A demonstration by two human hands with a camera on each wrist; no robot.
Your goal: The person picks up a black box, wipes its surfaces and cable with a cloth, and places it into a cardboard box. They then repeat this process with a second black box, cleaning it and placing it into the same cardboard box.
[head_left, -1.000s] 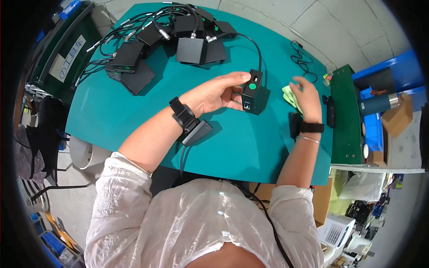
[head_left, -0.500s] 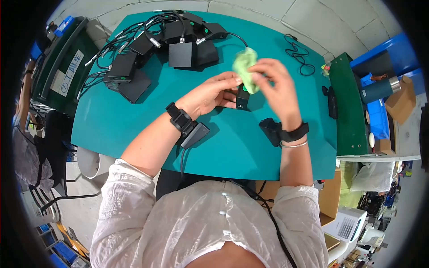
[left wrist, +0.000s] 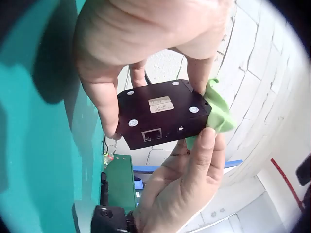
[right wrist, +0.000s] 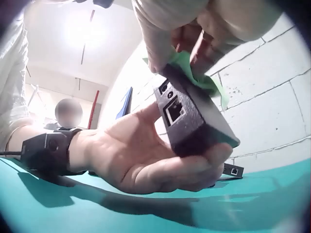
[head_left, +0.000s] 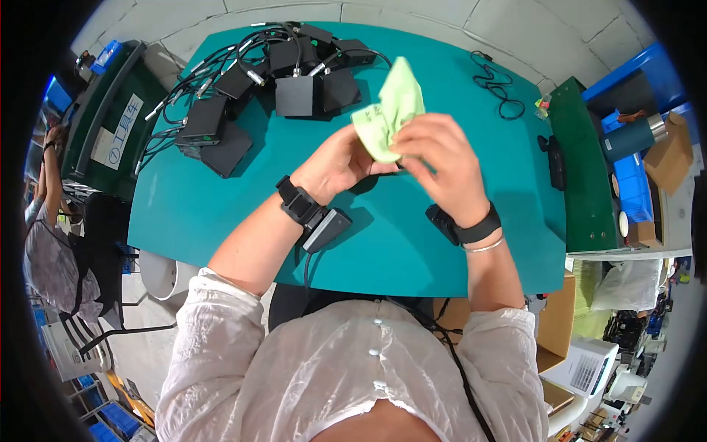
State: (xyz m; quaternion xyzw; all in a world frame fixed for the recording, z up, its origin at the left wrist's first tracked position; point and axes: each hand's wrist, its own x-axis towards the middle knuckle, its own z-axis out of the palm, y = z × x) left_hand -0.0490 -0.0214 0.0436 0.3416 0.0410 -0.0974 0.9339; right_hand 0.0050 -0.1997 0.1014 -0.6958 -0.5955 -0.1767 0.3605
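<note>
My left hand (head_left: 342,166) grips a small black metal box (left wrist: 138,109) by its edges, with fingers and thumb on opposite sides. A network port, screws and small labels show on the box in the left wrist view. My right hand (head_left: 445,166) pinches a light green cloth (head_left: 394,114) and presses it on one face of the box. From the head view, the cloth covers most of the box. In the right wrist view the port side (right wrist: 182,109) is turned to the camera, and the cloth lies along the upper side.
Several black boxes (head_left: 294,96) with cables are heaped at the table's back left. A thin black cable (head_left: 497,85) lies at the back right. A green cabinet (head_left: 585,162) borders the right edge, with a flask (head_left: 626,140) beside it. Another person (head_left: 55,177) is at far left.
My right hand picked up the green cloth from the table's right side and brought it left onto the box. The cloth is now spread over it. My left hand has kept its grip.
</note>
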